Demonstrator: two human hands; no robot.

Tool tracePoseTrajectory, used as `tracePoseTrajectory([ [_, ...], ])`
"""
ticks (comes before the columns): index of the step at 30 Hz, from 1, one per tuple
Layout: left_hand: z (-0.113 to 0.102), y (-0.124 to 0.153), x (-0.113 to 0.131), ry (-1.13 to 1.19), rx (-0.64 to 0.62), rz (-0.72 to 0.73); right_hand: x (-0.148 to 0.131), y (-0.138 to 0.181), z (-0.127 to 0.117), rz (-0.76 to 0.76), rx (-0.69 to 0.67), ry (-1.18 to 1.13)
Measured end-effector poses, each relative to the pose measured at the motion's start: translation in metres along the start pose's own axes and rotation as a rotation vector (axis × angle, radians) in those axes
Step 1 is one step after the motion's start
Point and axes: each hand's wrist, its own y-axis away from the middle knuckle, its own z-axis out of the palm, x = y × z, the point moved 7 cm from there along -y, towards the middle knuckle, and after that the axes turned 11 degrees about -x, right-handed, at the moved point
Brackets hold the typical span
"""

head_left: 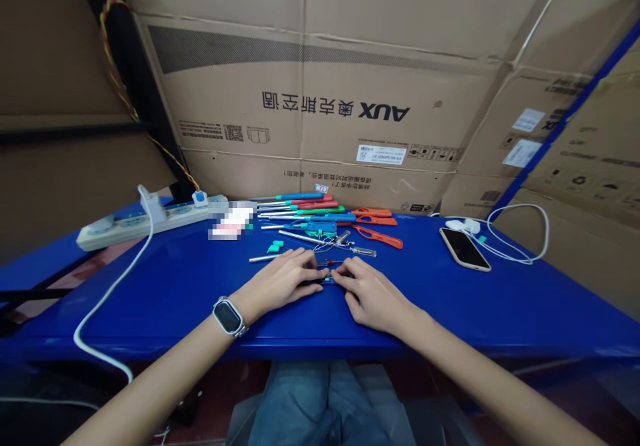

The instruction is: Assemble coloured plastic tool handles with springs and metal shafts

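Observation:
Both hands meet at the middle of the blue table (430, 313), their fingertips almost touching. Pinched fingers of my left hand (285, 279), which has a watch on the wrist, close on one side of a small bluish part (328, 279). From the other side, the thumb and fingers of my right hand (370, 294) press in on it. The part is mostly covered and too small to name. Just beyond the fingertips lies a thin rod with a red piece (329, 262). Behind my left hand are a silver rod (263, 258) and a small green piece (275, 247).
Further back lie several pen-like tools with coloured handles (320, 210) and orange looped handles (381, 236). A power strip (130, 223) with a white cable (113, 286) stands left. A phone (465, 249) and charger cable (543, 233) lie right. Cardboard (325, 53) walls the back.

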Motion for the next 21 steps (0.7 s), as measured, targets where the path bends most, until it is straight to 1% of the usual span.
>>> tracePoseTrajectory([
  [5,0.001,-0.005,-0.003,0.045,0.011,-0.004,0.003,-0.003,-0.002,-0.026,0.022,0.02],
  [9,-0.002,-0.006,-0.012,0.146,0.027,-0.073,0.014,-0.006,-0.003,-0.024,0.045,-0.017],
  [12,-0.008,0.002,-0.023,0.219,0.043,-0.157,0.021,-0.007,-0.004,-0.002,0.061,-0.043],
  [15,-0.01,0.014,-0.034,0.22,0.003,-0.235,0.027,-0.008,-0.008,0.022,0.08,-0.057],
  [18,-0.011,0.022,-0.039,0.223,-0.014,-0.252,0.029,-0.013,-0.013,0.039,0.093,-0.039],
  [21,-0.012,0.025,-0.041,0.254,-0.006,-0.242,0.024,-0.024,-0.017,0.01,0.116,-0.047],
])
